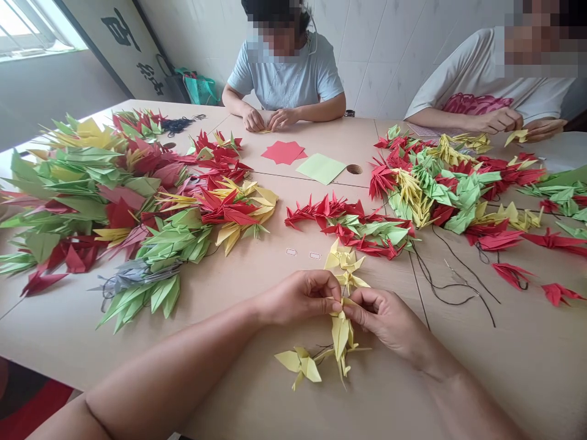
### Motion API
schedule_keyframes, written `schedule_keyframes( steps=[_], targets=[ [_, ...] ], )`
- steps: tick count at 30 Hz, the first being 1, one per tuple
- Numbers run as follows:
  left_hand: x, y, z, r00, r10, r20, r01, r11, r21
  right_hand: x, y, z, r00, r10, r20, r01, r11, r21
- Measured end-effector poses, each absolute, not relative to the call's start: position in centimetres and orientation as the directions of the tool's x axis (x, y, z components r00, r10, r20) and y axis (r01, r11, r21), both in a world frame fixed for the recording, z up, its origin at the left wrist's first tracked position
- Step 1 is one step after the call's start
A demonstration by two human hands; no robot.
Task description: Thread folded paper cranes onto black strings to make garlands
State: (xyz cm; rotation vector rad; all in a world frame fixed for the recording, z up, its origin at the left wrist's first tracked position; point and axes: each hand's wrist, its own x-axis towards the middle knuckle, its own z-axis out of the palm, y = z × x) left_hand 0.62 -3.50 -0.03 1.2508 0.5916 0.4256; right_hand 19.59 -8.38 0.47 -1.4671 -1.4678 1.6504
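Observation:
Both my hands meet over a string of yellow paper cranes (340, 335) near the table's front. My left hand (305, 296) pinches one crane from the left, thumb and forefinger pressed together. From the other side, my right hand (383, 315) grips the same crane with its fingertips. Several folded cranes hang below on dark thread, and a loose-looking yellow crane (300, 365) rests at the lower left of the string. More yellow cranes (345, 263) lie just beyond my fingers. The exact spot of the pinch is partly hidden by my fingertips.
Heaps of green, red and yellow cranes (87, 195) cover the left; more strung cranes (435, 177) lie right. Red paper sheets (283, 152) and green sheets (322, 168) lie mid-table. Black thread (452, 286) trails at right. Two people (284, 73) sit opposite, handling yellow paper.

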Motion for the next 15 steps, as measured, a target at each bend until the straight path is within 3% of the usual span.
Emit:
schedule_keyframes(
  steps=[9,15],
  targets=[
    [0.88,-3.67,-0.04,0.746,0.640,-0.185,-0.035,0.314,0.949,19.79,-8.37,0.00,-0.308,0.869,-0.387,0.230,-0.327,-0.917],
    [0.70,-3.74,-0.25,0.771,0.627,-0.111,-0.046,0.230,0.972,19.70,-8.34,0.12,-0.306,0.871,-0.383,0.200,-0.335,-0.921]
  ],
)
